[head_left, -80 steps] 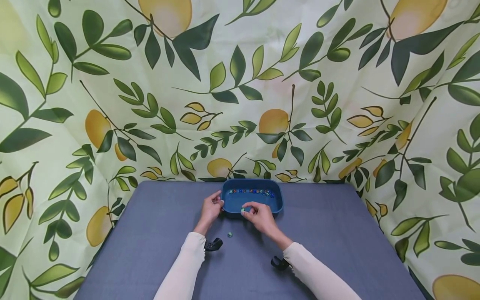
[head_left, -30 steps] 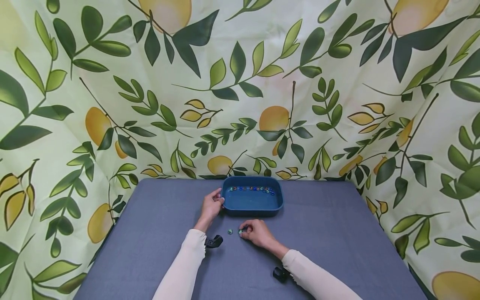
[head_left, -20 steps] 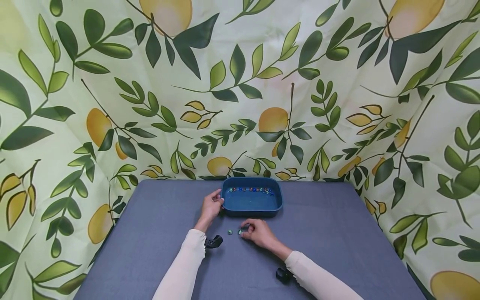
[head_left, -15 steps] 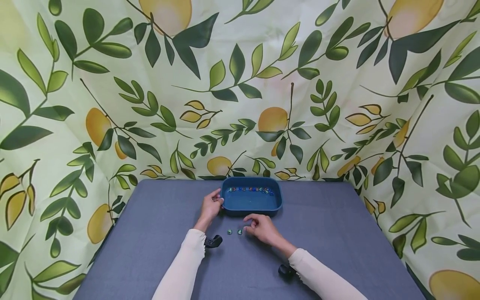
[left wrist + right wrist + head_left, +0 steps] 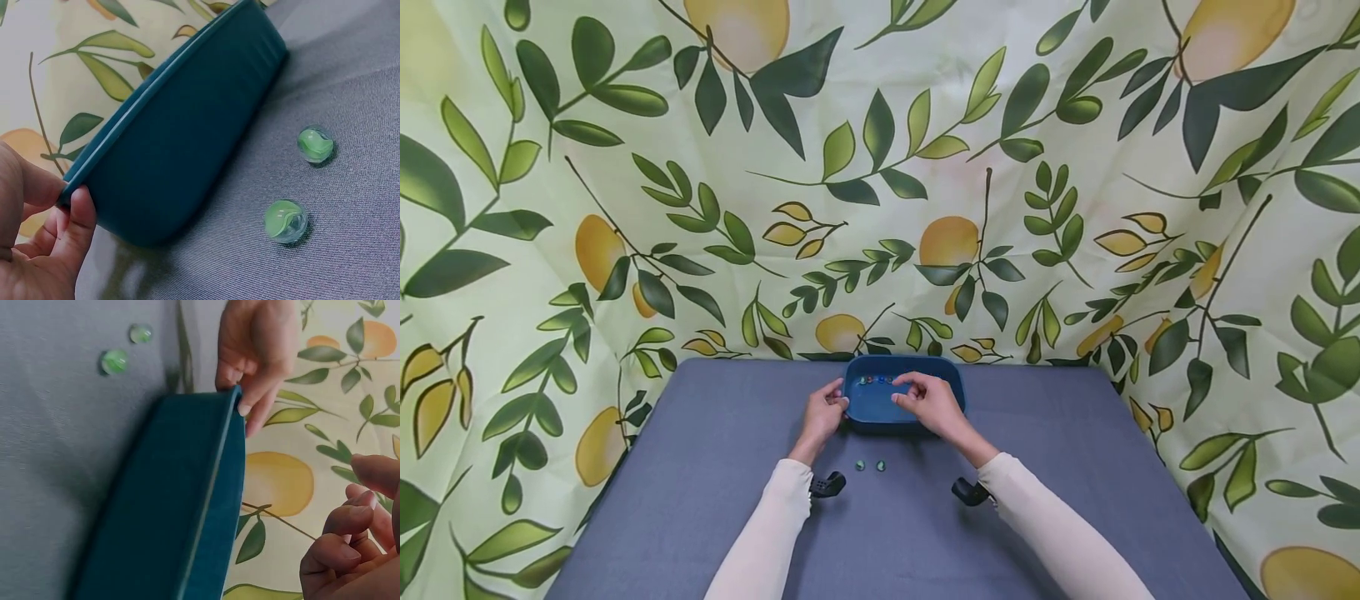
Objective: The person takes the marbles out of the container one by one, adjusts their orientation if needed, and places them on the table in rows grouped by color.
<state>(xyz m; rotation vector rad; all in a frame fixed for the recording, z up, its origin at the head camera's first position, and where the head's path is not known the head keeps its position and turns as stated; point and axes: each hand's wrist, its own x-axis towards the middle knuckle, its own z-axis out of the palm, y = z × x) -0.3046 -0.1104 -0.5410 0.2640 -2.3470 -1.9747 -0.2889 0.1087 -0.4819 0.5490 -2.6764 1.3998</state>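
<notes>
Nearest to the person, on the grey-blue table [image 5: 715, 467], two green marbles [image 5: 881, 466] lay side by side, a little apart, and neither hand touched them. Behind them stood the blue tub [image 5: 876, 410], its long axis going from left to right. The left hand [image 5: 822, 412] pinched its rim at the left end. The right hand [image 5: 931, 406] was over the tub and covered its right part; thumb and index finger stood apart with nothing visible between them, the other fingers loosely bent. Inside, the visible small marbles [image 5: 882, 379] lay in a row along the far side, just left of the right index fingertip, so this hand was the nearer; whether it touched one, I could not tell. Farthest hung a cloth [image 5: 880, 250] printed with fruit and leaves.
</notes>
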